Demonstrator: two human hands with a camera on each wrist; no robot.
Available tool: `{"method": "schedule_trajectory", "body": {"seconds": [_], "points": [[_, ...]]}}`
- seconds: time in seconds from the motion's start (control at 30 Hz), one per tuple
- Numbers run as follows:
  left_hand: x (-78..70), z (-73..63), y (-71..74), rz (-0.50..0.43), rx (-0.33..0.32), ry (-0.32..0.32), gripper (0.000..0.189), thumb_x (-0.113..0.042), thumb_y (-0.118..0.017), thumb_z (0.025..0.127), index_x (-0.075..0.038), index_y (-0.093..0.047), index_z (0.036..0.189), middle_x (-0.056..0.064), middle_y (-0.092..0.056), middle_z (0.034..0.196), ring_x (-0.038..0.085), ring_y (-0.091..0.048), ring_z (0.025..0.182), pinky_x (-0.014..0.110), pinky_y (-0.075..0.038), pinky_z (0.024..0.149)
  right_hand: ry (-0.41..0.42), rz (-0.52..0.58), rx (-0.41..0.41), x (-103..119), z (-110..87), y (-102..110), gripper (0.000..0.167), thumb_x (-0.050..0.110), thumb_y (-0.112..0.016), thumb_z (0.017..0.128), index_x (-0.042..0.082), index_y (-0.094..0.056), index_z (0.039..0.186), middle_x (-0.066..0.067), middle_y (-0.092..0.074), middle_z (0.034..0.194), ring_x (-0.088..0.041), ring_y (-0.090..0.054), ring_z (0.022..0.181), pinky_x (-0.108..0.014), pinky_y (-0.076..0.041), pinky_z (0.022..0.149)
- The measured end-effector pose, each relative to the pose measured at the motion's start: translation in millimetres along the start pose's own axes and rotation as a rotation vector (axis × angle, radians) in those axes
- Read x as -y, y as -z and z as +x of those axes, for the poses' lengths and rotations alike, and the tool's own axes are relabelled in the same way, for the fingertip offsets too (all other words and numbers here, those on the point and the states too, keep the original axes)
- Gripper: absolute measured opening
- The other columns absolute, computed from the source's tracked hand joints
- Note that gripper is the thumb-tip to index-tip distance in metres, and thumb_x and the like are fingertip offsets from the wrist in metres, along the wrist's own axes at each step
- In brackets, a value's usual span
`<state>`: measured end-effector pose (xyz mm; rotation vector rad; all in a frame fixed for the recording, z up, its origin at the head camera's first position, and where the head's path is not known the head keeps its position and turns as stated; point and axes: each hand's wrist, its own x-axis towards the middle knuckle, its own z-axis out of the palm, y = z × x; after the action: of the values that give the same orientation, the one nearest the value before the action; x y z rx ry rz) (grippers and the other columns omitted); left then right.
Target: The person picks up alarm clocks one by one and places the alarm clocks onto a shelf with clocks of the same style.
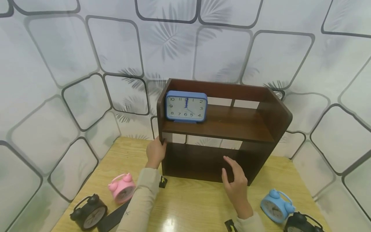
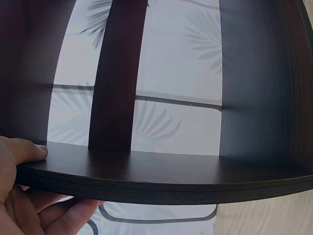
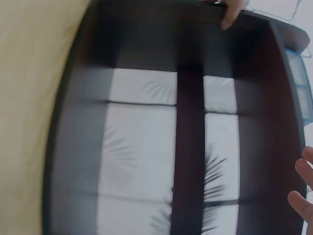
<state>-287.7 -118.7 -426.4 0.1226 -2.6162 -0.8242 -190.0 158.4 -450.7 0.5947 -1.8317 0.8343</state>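
Observation:
A dark brown two-tier wooden shelf (image 1: 237,124) stands on the table, against the patterned backdrop. On its upper tier, at the left end, sits a rectangular blue desk clock (image 1: 186,107) with a white face. My left hand (image 1: 156,153) grips the shelf's left side panel at its front edge; in the left wrist view the thumb (image 2: 33,151) lies on the inner face and the other fingers wrap behind. My right hand (image 1: 237,187) is held before the lower tier's right part, fingers spread and holding nothing. Its fingertips (image 3: 301,203) show at the right wrist view's edge.
On the left of the yellow wood-grain table (image 1: 185,206) are a pink twin-bell alarm clock (image 1: 123,189), a black one (image 1: 90,213) and a flat black strip (image 1: 114,216). A light-blue alarm clock (image 1: 276,206) and another black one (image 1: 301,223) stand at the right.

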Motion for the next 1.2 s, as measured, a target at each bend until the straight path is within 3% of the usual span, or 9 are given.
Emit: {"method": "schedule_trajectory", "body": {"seconds": [0.2, 0.37, 0.53, 0.67, 0.73, 0.83, 0.93, 1.07, 1.2], "points": [[1.1, 0.8, -0.4, 0.002, 0.007, 0.003, 0.028, -0.028, -0.054, 0.093, -0.002, -0.061, 0.088, 0.023, -0.069, 0.085, 0.041, -0.066, 0.078, 0.05, -0.047, 0.063, -0.067, -0.102, 0.017, -16.7, -23.2, 14.9, 0.032, 0.003, -0.059, 0.085, -0.007, -0.06, 0.115, -0.021, -0.065, 0.11, -0.038, -0.06, 0.099, -0.009, -0.032, 0.103], [2.1, 0.1, -1.1, 0.004, 0.008, 0.01, 0.027, -0.028, -0.054, 0.093, -0.002, -0.061, 0.088, 0.023, -0.069, 0.086, 0.041, -0.066, 0.078, 0.05, -0.047, 0.062, -0.181, -0.192, 0.0, -35.5, -37.5, 27.0, 0.037, -0.007, -0.062, 0.078, -0.007, -0.06, 0.115, -0.022, -0.065, 0.11, -0.039, -0.06, 0.099, -0.002, -0.029, 0.099], [1.4, -0.2, -1.2, 0.004, 0.012, 0.008, 0.027, -0.028, -0.054, 0.093, -0.002, -0.061, 0.089, 0.024, -0.069, 0.086, 0.042, -0.066, 0.078, 0.051, -0.048, 0.062, -0.319, -0.257, -0.15, -52.8, -35.3, 37.7, 0.035, -0.013, -0.062, 0.076, -0.011, -0.059, 0.11, -0.025, -0.064, 0.108, -0.04, -0.059, 0.098, -0.002, -0.031, 0.093], [1.2, 1.2, -1.2, -0.004, 0.015, 0.007, 0.027, -0.028, -0.053, 0.092, -0.002, -0.061, 0.09, 0.024, -0.069, 0.086, 0.042, -0.066, 0.079, 0.051, -0.048, 0.063, -0.474, -0.233, -0.282, -71.6, -29.4, 44.1, 0.035, -0.009, -0.061, 0.079, -0.01, -0.055, 0.113, -0.025, -0.058, 0.11, -0.022, -0.055, 0.102, -0.013, -0.036, 0.089], [1.4, 2.2, -1.2, -0.016, 0.01, 0.004, 0.027, -0.028, -0.053, 0.092, -0.002, -0.061, 0.09, 0.024, -0.069, 0.087, 0.042, -0.066, 0.08, 0.052, -0.048, 0.065, -0.56, -0.223, -0.3, -82.8, -26.0, 46.9, 0.037, -0.004, -0.061, 0.082, -0.009, -0.051, 0.117, -0.024, -0.055, 0.112, -0.016, -0.051, 0.103, -0.017, -0.038, 0.087], [1.9, 3.5, -1.4, -0.041, 0.001, -0.004, 0.026, -0.027, -0.054, 0.091, -0.002, -0.061, 0.09, 0.023, -0.069, 0.089, 0.042, -0.065, 0.081, 0.052, -0.047, 0.066, -0.668, -0.196, -0.273, -98.1, -19.9, 50.2, 0.041, 0.003, -0.061, 0.085, -0.007, -0.048, 0.122, -0.022, -0.052, 0.117, -0.02, -0.051, 0.107, -0.021, -0.039, 0.084], [2.5, 3.6, -1.9, -0.065, -0.001, -0.001, 0.025, -0.027, -0.055, 0.091, -0.003, -0.061, 0.088, 0.022, -0.07, 0.089, 0.042, -0.065, 0.081, 0.053, -0.047, 0.066, -0.747, -0.188, -0.173, -110.8, -14.9, 52.3, 0.044, 0.009, -0.06, 0.087, -0.005, -0.045, 0.126, -0.021, -0.052, 0.124, -0.03, -0.054, 0.111, -0.024, -0.042, 0.082], [3.4, 3.4, -3.0, -0.083, -0.008, 0.013, 0.025, -0.029, -0.054, 0.091, -0.005, -0.061, 0.087, 0.021, -0.07, 0.088, 0.041, -0.065, 0.08, 0.052, -0.046, 0.064, -0.767, -0.224, -0.039, -124.1, -10.7, 51.6, 0.047, 0.015, -0.06, 0.089, -0.004, -0.042, 0.128, -0.027, -0.057, 0.118, -0.042, -0.057, 0.107, -0.041, -0.046, 0.079], [2.4, 3.3, -3.6, -0.09, -0.022, 0.031, 0.026, -0.03, -0.054, 0.09, -0.006, -0.06, 0.085, 0.021, -0.07, 0.087, 0.041, -0.066, 0.079, 0.051, -0.045, 0.061, -0.754, -0.295, 0.03, -131.5, -7.5, 49.8, 0.047, 0.018, -0.06, 0.089, -0.008, -0.041, 0.124, -0.037, -0.059, 0.103, -0.054, -0.057, 0.094, -0.057, -0.042, 0.076]]}}
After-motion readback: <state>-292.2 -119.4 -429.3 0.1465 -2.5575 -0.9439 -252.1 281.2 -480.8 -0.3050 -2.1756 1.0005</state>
